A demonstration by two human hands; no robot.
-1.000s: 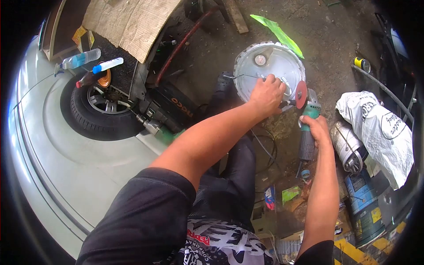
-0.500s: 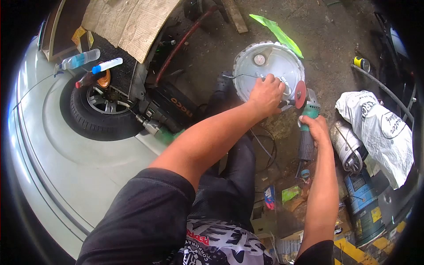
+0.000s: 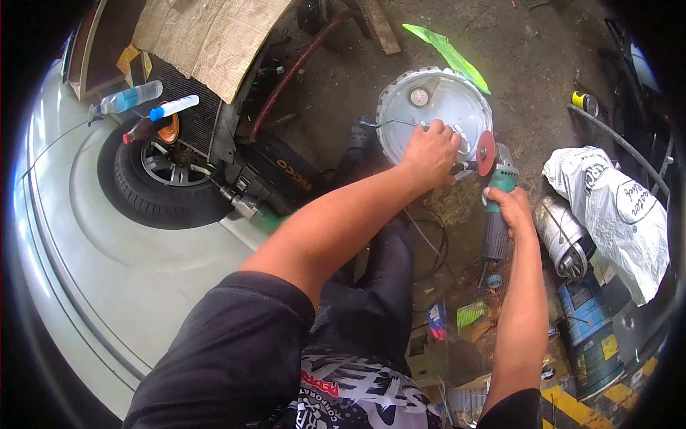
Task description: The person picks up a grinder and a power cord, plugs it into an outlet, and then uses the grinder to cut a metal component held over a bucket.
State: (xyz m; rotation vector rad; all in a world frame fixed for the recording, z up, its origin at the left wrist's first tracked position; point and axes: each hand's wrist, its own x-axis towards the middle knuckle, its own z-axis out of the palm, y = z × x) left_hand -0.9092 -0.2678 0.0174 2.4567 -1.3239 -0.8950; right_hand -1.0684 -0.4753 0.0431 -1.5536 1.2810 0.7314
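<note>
My left hand (image 3: 431,152) is closed on a small metal part pressed down on the lid of a white plastic bucket (image 3: 436,107) standing on the dirt floor. The part itself is mostly hidden under my fingers. My right hand (image 3: 509,207) grips the body of a green angle grinder (image 3: 495,207). Its red disc (image 3: 486,153) stands upright just right of my left hand, at the edge of the held part. A thin wire handle lies across the lid.
A car wheel (image 3: 166,171) and pale body panel are at left, with bottles (image 3: 131,96) and cardboard (image 3: 207,32) above. A black case (image 3: 279,171) lies beside the wheel. At right are a white sack (image 3: 614,207), a metal cylinder (image 3: 561,236) and a blue can (image 3: 589,343).
</note>
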